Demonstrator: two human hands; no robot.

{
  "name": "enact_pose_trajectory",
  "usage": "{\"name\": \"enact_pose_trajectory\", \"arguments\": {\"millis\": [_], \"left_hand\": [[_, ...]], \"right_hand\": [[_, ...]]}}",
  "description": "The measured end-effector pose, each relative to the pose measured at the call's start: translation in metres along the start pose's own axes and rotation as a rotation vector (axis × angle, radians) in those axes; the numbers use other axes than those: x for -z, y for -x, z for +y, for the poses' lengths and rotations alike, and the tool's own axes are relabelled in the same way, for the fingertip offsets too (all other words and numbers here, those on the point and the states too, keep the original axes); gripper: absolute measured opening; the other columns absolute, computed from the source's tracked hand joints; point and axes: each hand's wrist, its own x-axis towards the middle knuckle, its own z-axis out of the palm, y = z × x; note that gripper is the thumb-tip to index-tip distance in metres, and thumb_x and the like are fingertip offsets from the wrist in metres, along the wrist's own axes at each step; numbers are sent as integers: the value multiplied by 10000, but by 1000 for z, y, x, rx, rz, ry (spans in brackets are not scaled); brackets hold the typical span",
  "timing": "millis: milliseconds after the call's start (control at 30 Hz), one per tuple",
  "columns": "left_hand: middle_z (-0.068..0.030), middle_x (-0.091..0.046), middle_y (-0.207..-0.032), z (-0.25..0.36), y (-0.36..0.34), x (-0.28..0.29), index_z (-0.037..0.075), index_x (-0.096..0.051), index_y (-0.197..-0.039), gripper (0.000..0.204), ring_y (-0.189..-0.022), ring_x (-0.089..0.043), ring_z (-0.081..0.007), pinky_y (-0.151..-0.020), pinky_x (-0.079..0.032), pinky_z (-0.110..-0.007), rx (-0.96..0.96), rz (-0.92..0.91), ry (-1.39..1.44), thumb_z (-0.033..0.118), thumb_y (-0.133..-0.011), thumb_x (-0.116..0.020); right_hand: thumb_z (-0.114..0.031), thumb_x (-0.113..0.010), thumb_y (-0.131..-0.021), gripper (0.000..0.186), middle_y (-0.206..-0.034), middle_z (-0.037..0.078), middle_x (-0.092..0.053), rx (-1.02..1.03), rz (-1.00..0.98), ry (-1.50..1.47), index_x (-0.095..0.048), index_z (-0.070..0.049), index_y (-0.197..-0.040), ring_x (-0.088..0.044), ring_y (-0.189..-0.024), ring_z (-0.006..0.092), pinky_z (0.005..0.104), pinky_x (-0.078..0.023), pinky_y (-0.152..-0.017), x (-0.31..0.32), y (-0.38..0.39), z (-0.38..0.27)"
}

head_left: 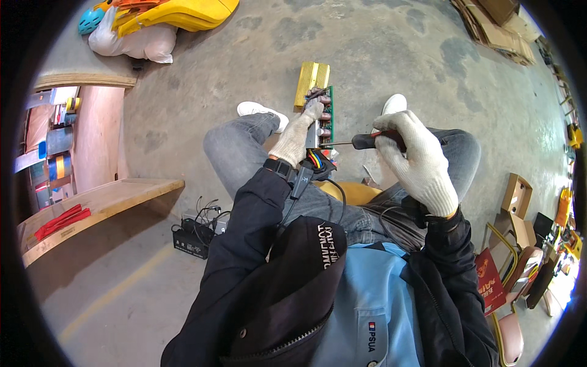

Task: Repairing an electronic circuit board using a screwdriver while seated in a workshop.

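Note:
In a white knit glove, my left hand [298, 131] grips a green circuit board [332, 113] with dark round components along it and a pale metal side. My right hand [414, 153], gloved as well, is closed round the dark handle of a screwdriver [362, 142]. Its thin shaft points left, and the tip meets the near end of the board. Just beyond the board, a gold ribbed metal housing [312, 79] lies on the floor. Coloured wires [315, 159] in red, yellow and blue come off the board's near end.
On the left stands a wooden bench [104, 205] with a red cloth [63, 221] on it. A black box with cables [192, 237] sits beside it. Yellow plastic and a white sack [134, 43] lie far left, flattened cardboard [495, 33] far right. Chairs and boxes [516, 269] stand at the right.

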Motion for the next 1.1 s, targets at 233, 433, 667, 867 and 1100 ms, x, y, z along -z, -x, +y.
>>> {"name": "enact_pose_trajectory", "arguments": {"millis": [233,433,667,867,1100], "left_hand": [[-24,-606,-1135,-6,-7,9,200,-639,-1376,505,-960,-609,-184,-709,-643,-466,-8,-35,14,525,-998,-720],[-30,-606,-1152,-6,-10,12,171,-632,-1368,537,-973,-605,-191,-664,-647,-498,-14,-53,-15,536,-986,-729],[-26,-597,-1135,-5,-5,11,153,-633,-1373,581,-913,-606,-157,-669,-640,-426,0,-8,-3,558,-971,-742],[-21,-587,-1126,-7,-8,12,190,-636,-1380,556,-895,-600,-143,-689,-632,-403,8,-15,-14,544,-968,-753],[-23,-575,-1128,-6,-6,10,210,-629,-1393,561,-956,-596,-177,-700,-644,-487,-10,-38,-9,545,-962,-759]], "right_hand": [[-174,-751,-952,337,-1080,197,-677,-82,69,1,-648,-46,-1246,-730,-1020,365,429,-570,-834,-4,-1,-13],[-186,-761,-945,377,-1113,204,-574,65,-18,-11,-637,-51,-1274,-736,-936,384,438,-575,-822,-2,-4,11],[-165,-753,-960,313,-1070,108,-719,-131,-18,-110,-648,-35,-1224,-718,-995,238,361,-545,-898,2,-1,-11],[-212,-774,-939,380,-1096,193,-642,-203,-88,-3,-645,-55,-1260,-733,-996,355,428,-582,-836,3,-7,2],[-207,-771,-932,382,-1089,205,-653,-25,22,-52,-645,-47,-1256,-726,-1001,375,443,-566,-834,1,-1,2]]}}
